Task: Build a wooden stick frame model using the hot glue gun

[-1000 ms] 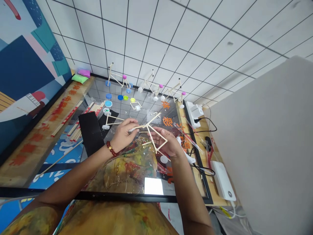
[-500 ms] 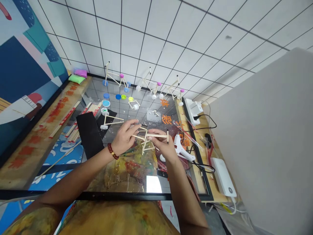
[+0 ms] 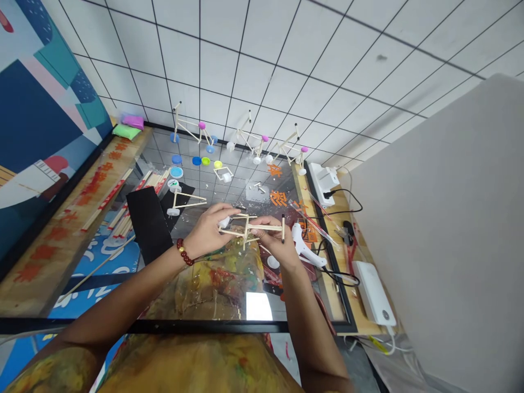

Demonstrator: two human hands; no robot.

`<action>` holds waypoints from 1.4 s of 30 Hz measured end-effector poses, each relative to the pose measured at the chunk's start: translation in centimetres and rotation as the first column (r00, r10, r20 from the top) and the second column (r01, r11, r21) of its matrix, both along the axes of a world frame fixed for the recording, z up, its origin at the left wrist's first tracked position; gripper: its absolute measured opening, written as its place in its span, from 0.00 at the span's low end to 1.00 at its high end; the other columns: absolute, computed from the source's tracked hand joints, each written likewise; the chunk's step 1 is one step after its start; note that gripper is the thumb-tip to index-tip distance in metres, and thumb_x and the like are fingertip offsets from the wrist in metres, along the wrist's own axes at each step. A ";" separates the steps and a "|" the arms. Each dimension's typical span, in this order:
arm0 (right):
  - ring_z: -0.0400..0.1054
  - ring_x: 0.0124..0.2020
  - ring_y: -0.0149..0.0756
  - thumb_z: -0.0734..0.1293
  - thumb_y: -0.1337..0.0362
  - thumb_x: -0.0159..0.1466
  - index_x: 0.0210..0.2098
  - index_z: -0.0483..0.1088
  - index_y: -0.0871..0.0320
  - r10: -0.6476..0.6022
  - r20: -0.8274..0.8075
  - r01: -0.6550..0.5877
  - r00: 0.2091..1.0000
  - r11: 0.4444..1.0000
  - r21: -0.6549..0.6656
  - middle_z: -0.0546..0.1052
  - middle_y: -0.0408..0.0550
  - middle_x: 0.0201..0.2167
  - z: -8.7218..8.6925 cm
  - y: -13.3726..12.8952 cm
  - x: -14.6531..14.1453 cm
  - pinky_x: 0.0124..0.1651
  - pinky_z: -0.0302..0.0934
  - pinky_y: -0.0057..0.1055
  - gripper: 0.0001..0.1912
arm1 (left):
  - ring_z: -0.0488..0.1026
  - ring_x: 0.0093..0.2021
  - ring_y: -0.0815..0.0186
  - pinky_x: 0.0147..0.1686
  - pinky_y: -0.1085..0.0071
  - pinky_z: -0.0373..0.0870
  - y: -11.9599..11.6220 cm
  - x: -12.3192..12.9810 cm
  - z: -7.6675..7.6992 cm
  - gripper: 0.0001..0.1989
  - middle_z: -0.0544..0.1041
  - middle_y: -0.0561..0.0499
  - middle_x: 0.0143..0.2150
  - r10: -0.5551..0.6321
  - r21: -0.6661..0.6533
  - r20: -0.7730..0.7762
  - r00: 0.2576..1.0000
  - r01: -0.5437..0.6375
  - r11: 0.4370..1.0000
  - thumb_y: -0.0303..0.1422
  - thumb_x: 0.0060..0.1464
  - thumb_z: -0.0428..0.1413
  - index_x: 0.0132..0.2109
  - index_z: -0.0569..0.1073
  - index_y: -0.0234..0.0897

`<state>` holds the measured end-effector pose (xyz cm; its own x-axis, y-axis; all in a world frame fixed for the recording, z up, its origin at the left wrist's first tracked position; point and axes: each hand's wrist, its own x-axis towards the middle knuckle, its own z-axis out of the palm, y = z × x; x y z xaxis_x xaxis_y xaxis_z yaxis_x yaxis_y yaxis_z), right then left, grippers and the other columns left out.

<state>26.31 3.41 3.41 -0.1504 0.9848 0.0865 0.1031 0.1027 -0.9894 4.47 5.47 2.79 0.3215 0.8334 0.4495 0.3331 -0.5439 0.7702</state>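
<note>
The left hand point(image 3: 208, 232) and right hand point(image 3: 272, 240) both grip the stick frame point(image 3: 245, 229), now turned level, its white wheel point(image 3: 224, 222) seemingly against the left fingers point(image 3: 229, 212).

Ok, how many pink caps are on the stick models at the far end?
3: a pink cap on the left stick model, one on the middle stick model, one on the right stick model.

Wooden stick frame point(image 3: 245, 226) | pale struts | white wheel point(image 3: 224, 222) | held sideways
</note>
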 end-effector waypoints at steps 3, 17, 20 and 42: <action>0.76 0.37 0.38 0.75 0.54 0.60 0.37 0.79 0.53 0.028 0.025 -0.028 0.999 0.999 0.024 0.82 0.47 0.36 0.1 -0.1 0.1 0.42 0.70 0.34 0.10 | 0.77 0.49 0.60 0.49 0.64 0.75 -0.1 0.0 0.3 0.18 0.77 0.42 0.49 -0.008 0.020 0.000 1.000 0.008 1.000 0.29 0.54 0.62 0.53 0.77 0.36; 0.76 0.41 0.39 0.75 0.57 0.60 0.40 0.78 0.52 -0.012 -0.020 0.012 1.000 1.000 0.018 0.82 0.46 0.39 0.3 0.2 0.2 0.47 0.70 0.35 0.10 | 0.72 0.58 0.54 0.59 0.57 0.71 -0.3 -0.6 1.4 0.36 0.72 0.42 0.60 -0.071 -0.292 0.215 0.974 0.134 0.947 0.29 0.43 0.70 0.61 0.72 0.41; 0.76 0.41 0.39 0.76 0.56 0.58 0.41 0.77 0.52 -0.007 -0.049 0.008 0.999 1.000 0.025 0.81 0.46 0.39 0.8 0.5 -0.2 0.46 0.71 0.35 0.13 | 0.75 0.55 0.57 0.55 0.60 0.73 -0.3 -1.1 1.8 0.38 0.72 0.43 0.61 0.042 -0.525 0.539 0.841 0.296 0.798 0.30 0.43 0.71 0.62 0.70 0.43; 0.73 0.37 0.39 0.74 0.58 0.55 0.33 0.77 0.56 0.053 0.150 -0.065 0.987 0.995 0.081 0.81 0.48 0.34 2.4 6.5 -0.5 0.45 0.66 0.36 0.10 | 0.77 0.50 0.58 0.49 0.60 0.77 3.4 -1.4 -0.1 0.37 0.75 0.40 0.58 0.074 -0.611 0.373 0.925 0.185 0.770 0.30 0.44 0.67 0.63 0.69 0.37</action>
<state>25.77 9.88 5.82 -0.2255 0.9638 0.1424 0.2388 0.1964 -0.9510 3.09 8.90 2.64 0.3020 0.9504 -0.0750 -0.0483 0.0938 0.9944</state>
